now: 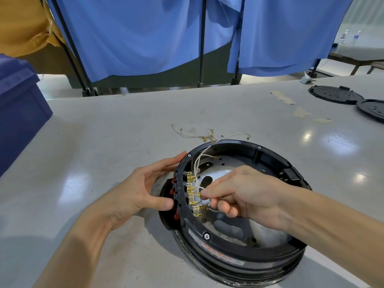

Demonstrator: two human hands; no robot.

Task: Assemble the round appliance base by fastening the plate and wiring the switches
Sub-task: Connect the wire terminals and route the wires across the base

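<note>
A round black appliance base lies on the grey table, open side up, with a silver metal plate inside it. Red switches sit in its left wall, and their brass terminals point inward. My left hand presses against the outside of the switch block, thumb near the red buttons. My right hand reaches into the base and pinches a white wire with a brass connector right at the terminals. More white wires rise over the far rim.
Loose wires with brass lugs lie on the table just behind the base. Two black round covers rest at the far right. A dark blue bin stands at the left. Blue curtains on black poles hang behind the table.
</note>
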